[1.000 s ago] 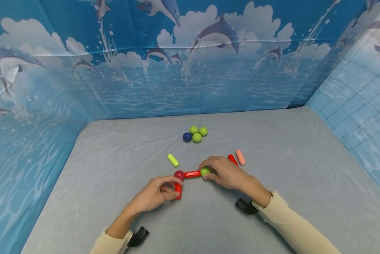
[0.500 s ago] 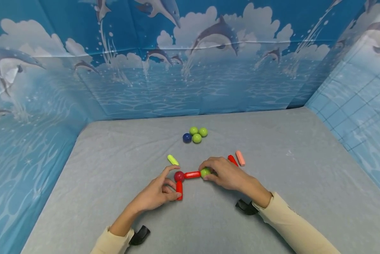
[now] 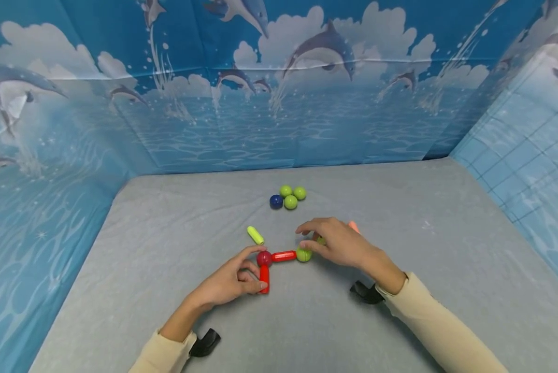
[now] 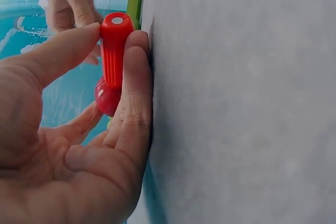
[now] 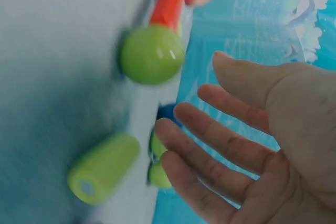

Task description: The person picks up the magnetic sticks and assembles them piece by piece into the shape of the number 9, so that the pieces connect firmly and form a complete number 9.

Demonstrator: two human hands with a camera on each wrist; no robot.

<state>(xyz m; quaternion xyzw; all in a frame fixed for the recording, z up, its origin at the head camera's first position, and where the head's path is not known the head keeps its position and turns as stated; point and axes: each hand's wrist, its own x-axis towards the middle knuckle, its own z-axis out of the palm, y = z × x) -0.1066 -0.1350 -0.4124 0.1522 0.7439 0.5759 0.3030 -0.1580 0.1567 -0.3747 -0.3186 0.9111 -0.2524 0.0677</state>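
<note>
My left hand (image 3: 229, 277) pinches a red magnetic-style rod (image 4: 116, 51) between thumb and fingers, its index fingertip at the crimson ball (image 3: 264, 258). From that ball a second red rod (image 3: 284, 256) runs right to a light green ball (image 3: 304, 254), so the pieces form a corner on the cloth. My right hand (image 3: 339, 243) hovers just above and right of the green ball, holding nothing. Its fingers are spread and relaxed in the right wrist view. Beneath it lies a green rod (image 5: 104, 169), apart from the green ball in that view and mostly covered in the head view.
A yellow rod (image 3: 255, 235) lies behind the crimson ball. Farther back a dark blue ball (image 3: 276, 201) and several green balls (image 3: 290, 202) sit together. A salmon rod (image 3: 354, 227) shows partly behind my right hand. Dolphin-print curtains (image 3: 279, 140) border the grey cloth (image 3: 167, 217).
My right hand has let go of the green ball and lifted slightly back and right, now covering the loose red rod. My left index finger straightened off the corner, then came back to the crimson ball.
</note>
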